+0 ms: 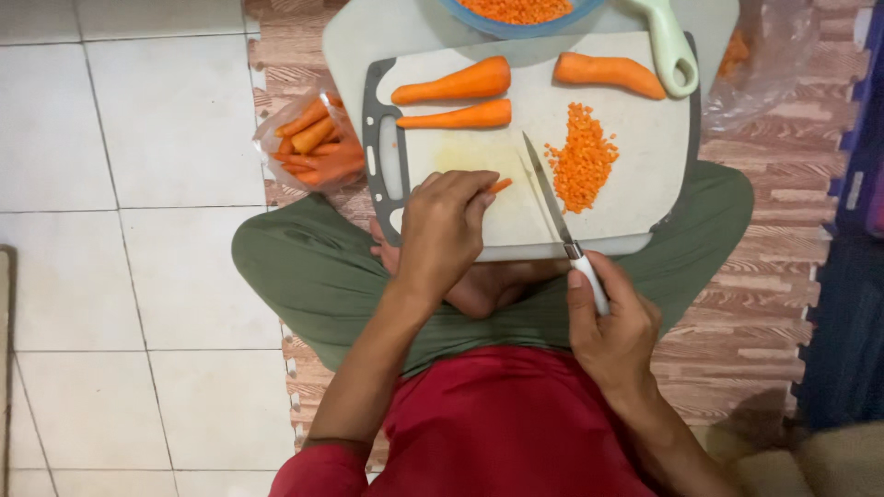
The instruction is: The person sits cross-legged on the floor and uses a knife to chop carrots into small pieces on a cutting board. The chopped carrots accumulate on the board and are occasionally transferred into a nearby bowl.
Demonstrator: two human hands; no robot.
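On the white cutting board [635, 175] across your lap, everything else takes its place. Your left hand [442, 230] rests on the board's near left part, fingers curled down over a thin carrot strip [500, 186] whose tip pokes out past your fingertips; the hand is closed on it, pinning it to the board. Your right hand [612, 336] sits just off the board's near edge, wrapped tight around the white handle of a knife [552, 198], the blade lying on the board and pointing away from you, just right of the strip. Right of the blade, a heap of diced carrot [582, 161]. Along the board's far side lie three carrot pieces: two on the left [456, 83] [460, 117], one on the right [608, 74]. A pale green handle [672, 51] overlaps the far right corner. Beyond the far edge, a blue bowl [460, 14] of more diced carrot, cut off by the frame. Left of the board, a clear bag of carrot sticks [313, 143] on the floor. Beyond the far right corner, a crumpled clear plastic bag [764, 64]. Under the board, a wood-patterned foam mat [773, 276]; left of it, white floor tiles [138, 184]. You sit cross-legged, green trousers, red top.
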